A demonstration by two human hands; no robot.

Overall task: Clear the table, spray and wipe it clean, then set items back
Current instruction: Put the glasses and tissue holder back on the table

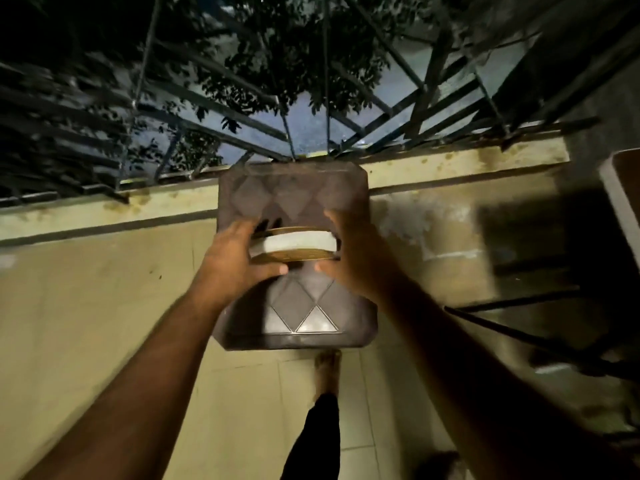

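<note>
Two hands, left [239, 261] & right [349, 258], gripping round disc [292, 244] by opposite edges, flat, above brown table [294, 313]

no readable text, labels, brands or numbers anywhere, frame dim and motion-blurred

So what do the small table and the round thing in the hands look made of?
Small table: probably moulded plastic, dark brown, semi-gloss; a raised diamond pattern catches the light. Round thing: matte white band between thin gold-coloured rims, maybe metal; blur leaves it open. Left hand and right hand grip it.
</note>
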